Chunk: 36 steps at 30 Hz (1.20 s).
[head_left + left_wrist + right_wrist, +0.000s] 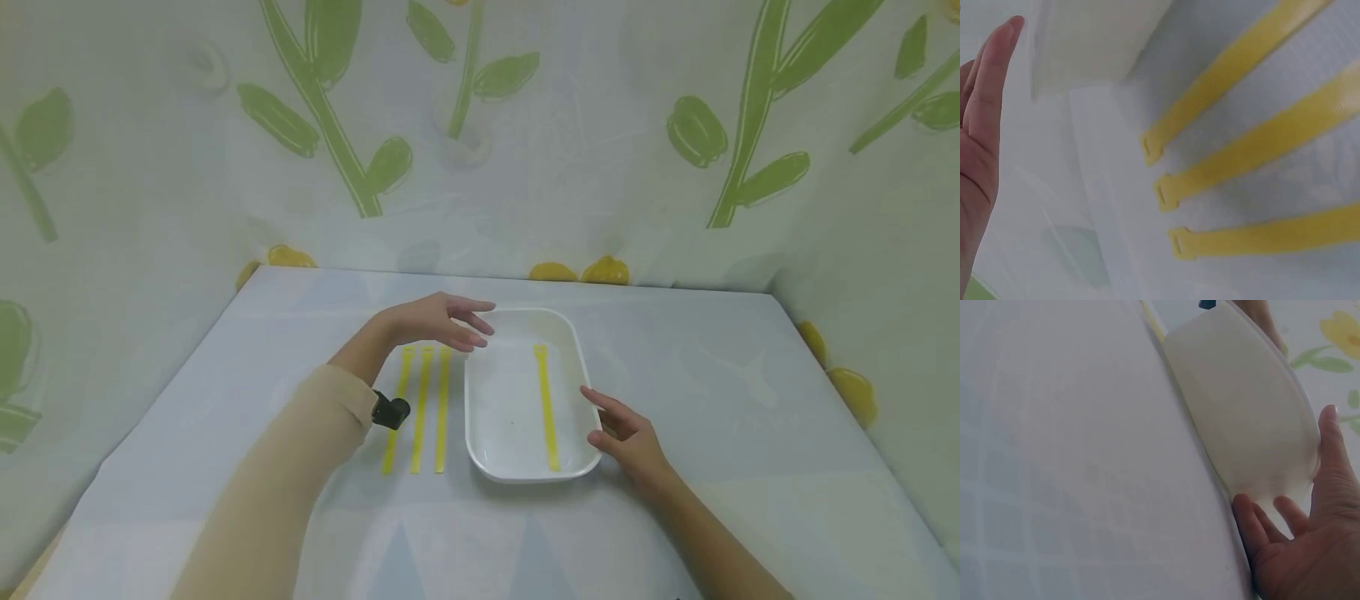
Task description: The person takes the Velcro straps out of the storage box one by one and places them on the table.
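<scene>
A white rectangular tray (501,408) with rounded corners stands on the table, one yellow hook-and-loop cable tie (548,408) lying lengthwise inside it. My right hand (632,442) holds the tray's right side. In the right wrist view its thumb is at the rim and its fingertips (1244,509) meet the outer wall. Over the tray's far left corner, my left hand (450,321) reaches with extended fingers and holds nothing. Left of the tray, partly under that arm, three more yellow cable ties (422,412) lie side by side; the left wrist view shows their slotted heads.
The pale table (712,375) is bounded at the back and sides by white curtains (585,167) printed with green leaves and yellow flowers. A black wrist device (392,411) sits on the left forearm, below a beige sleeve (277,483).
</scene>
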Each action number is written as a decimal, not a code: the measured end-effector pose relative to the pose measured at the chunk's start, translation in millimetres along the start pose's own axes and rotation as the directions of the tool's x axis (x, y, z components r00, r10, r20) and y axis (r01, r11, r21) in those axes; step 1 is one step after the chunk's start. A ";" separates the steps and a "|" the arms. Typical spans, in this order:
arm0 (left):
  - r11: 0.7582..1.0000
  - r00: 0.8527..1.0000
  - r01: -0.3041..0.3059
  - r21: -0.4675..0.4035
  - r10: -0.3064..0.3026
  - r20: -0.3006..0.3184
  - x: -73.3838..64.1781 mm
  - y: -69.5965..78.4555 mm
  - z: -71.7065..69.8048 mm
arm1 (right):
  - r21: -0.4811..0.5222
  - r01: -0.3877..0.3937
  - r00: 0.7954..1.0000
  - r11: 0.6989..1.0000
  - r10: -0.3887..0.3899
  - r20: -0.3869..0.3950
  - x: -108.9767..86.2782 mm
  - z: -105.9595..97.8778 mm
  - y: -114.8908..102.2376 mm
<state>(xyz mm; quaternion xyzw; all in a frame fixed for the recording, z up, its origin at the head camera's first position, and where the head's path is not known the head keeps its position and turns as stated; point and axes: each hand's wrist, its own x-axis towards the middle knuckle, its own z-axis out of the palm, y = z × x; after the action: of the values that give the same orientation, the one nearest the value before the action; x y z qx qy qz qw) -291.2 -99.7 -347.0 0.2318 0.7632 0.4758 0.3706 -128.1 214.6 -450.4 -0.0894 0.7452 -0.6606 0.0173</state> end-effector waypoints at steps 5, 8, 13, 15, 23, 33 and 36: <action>0.998 0.999 0.028 -0.060 -0.026 0.037 18.4 9.5 6.7 | -0.012 0.004 1.000 1.000 -0.004 -0.004 0.7 -1.3 0.5; 0.996 0.997 0.048 -0.076 -0.044 0.056 28.7 14.7 12.4 | -0.014 0.000 1.000 1.000 0.000 -0.005 1.5 -1.9 -0.4; 0.994 0.995 0.084 -0.068 -0.081 0.053 45.8 20.5 22.5 | -0.017 -0.009 1.000 1.000 0.009 -0.007 2.2 -2.4 0.4; 0.993 0.994 0.109 -0.047 -0.107 0.032 51.6 22.8 26.5 | -0.018 -0.014 1.000 1.000 0.014 -0.009 2.1 -2.3 0.7; 0.981 0.982 0.183 -0.057 -0.185 -0.038 70.2 25.3 45.3 | -0.027 -0.019 1.000 0.999 0.018 -0.014 2.5 -0.2 -0.2; 0.978 0.971 0.158 0.138 -0.128 -0.201 81.5 6.5 70.5 | -0.023 -0.026 0.999 0.999 0.025 -0.020 2.8 1.9 0.2; 0.939 0.966 0.155 0.305 -0.080 -0.245 84.7 0.0 74.9 | -0.043 -0.039 0.999 0.998 0.038 -0.029 2.5 2.8 -0.7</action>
<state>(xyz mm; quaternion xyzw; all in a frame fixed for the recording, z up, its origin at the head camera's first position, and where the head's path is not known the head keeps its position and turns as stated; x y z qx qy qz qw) -284.6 1.6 -396.6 0.1864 0.8807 0.3452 0.2655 -130.1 211.4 -449.9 -0.0660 0.7612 -0.6449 0.0173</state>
